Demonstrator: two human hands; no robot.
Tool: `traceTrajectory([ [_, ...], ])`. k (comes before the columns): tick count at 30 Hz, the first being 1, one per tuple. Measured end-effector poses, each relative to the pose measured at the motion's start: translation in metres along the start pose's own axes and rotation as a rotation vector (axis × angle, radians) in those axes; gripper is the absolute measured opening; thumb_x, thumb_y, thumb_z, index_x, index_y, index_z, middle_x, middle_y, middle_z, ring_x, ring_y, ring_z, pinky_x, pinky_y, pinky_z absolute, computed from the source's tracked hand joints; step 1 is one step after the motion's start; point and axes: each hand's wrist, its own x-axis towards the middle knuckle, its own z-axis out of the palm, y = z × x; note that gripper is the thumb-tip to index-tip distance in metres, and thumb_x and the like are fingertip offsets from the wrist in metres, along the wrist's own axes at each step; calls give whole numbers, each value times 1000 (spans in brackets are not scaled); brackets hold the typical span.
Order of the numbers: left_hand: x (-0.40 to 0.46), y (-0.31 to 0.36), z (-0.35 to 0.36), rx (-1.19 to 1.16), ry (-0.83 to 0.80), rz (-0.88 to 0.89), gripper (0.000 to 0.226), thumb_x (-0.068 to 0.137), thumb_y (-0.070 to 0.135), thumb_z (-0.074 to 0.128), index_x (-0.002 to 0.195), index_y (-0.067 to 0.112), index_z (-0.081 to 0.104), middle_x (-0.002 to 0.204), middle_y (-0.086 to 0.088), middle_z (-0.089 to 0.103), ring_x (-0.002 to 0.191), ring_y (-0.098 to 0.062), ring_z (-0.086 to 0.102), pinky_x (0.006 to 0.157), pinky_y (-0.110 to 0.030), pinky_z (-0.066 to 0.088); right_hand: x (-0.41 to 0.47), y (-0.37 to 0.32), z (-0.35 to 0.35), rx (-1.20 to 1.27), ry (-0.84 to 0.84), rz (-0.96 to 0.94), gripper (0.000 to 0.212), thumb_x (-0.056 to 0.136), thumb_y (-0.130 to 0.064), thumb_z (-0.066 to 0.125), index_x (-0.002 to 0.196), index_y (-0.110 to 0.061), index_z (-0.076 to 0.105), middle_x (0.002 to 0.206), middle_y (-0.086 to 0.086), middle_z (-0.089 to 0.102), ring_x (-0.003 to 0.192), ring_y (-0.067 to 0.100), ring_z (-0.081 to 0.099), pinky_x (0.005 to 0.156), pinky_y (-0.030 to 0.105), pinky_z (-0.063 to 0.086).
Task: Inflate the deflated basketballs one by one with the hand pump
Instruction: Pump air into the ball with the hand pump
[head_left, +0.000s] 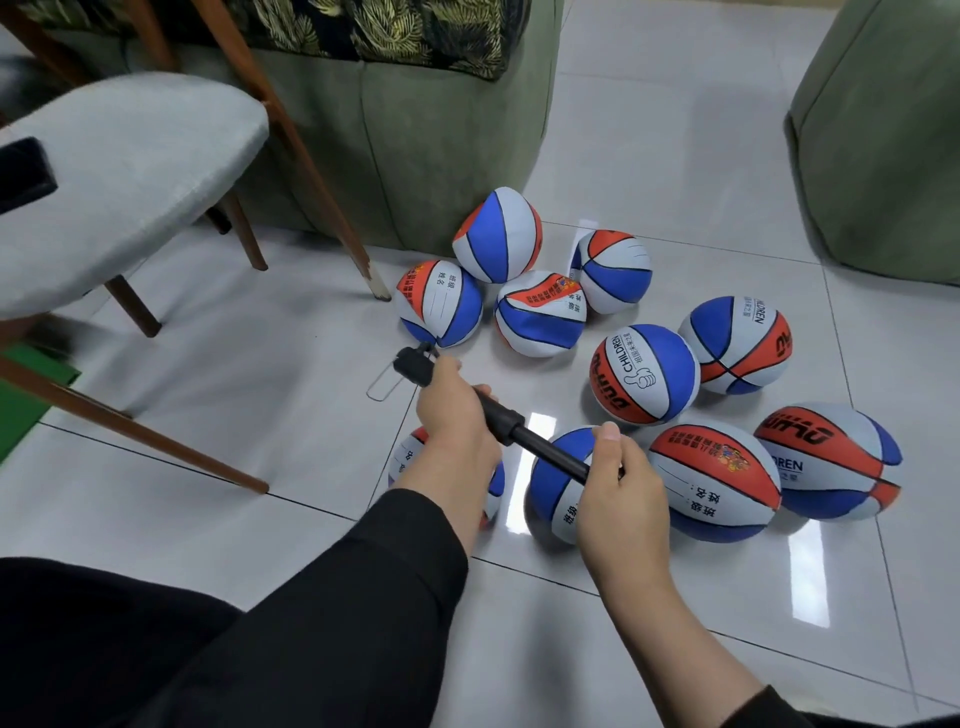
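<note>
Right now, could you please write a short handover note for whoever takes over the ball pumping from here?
Left hand grips the pump barrel; right hand holds its handle, pulled out. The pump's tip is at the ball near the chair leg. Ten balls on the floor: the five far ones look dented and soft, the near ones rounder. Left: finish this ball, then the other soft ones.
</note>
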Motion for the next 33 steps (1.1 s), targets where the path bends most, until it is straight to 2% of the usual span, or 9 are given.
traceTrajectory([
  [3,-9,-16,3,-12,-41,-5,18,94,32,60,103,18,59,54,3,57,53,-16,54,70,-38,53,-1,-4,9,45,31,-10,38,108,-42,34,89,-20,58,77,-7,59,78,12,55,73,33,39],
  [8,-14,-29,3,27,-82,1,25,94,34,60,105,13,60,51,4,59,58,-20,56,68,-35,53,1,-8,32,84,41,-53,42,108,-40,31,133,-18,56,114,-4,65,105,15,59,82,22,38],
  [10,-10,-26,-1,35,-72,6,25,94,34,60,106,11,60,51,3,60,59,-20,57,71,-37,55,2,-9,40,87,12,-47,41,108,-40,32,130,-18,57,101,-11,64,92,8,59,73,15,39],
  [14,14,-5,-15,49,-65,-49,19,94,29,64,97,10,60,63,-4,60,60,-21,56,65,-33,53,-1,-16,55,88,-203,-69,37,106,-49,35,129,-26,53,108,-10,62,103,13,58,84,26,40],
  [17,36,12,-30,119,-96,-100,18,94,26,66,102,11,58,71,-8,63,62,-22,59,59,-33,54,15,-15,61,120,-241,-64,27,108,-44,27,113,-32,50,104,-8,60,98,10,55,78,14,39],
  [21,62,18,-44,326,-133,-64,26,93,34,69,106,14,58,86,-11,73,75,-24,66,65,-35,56,58,7,65,5,-234,59,30,108,-34,36,116,-15,58,114,6,66,105,25,61,95,39,47],
  [25,77,9,-47,574,-146,30,31,91,42,66,104,15,60,95,-10,72,82,-26,65,72,-37,58,89,26,72,-244,-399,11,28,106,-20,39,90,-10,59,88,5,59,87,26,51,67,33,40],
  [30,90,-13,-57,715,-125,95,23,92,34,61,85,13,59,83,-9,62,72,-26,59,69,-33,51,109,46,89,-402,-647,-4,27,105,-20,43,114,-13,68,111,3,65,104,25,57,83,29,39],
  [33,98,-17,-62,766,-89,142,25,94,35,58,78,15,55,78,-8,60,74,-27,60,75,-37,54,110,54,102,-406,-672,10,34,105,-20,44,126,-4,65,120,11,66,112,31,58,87,31,43],
])
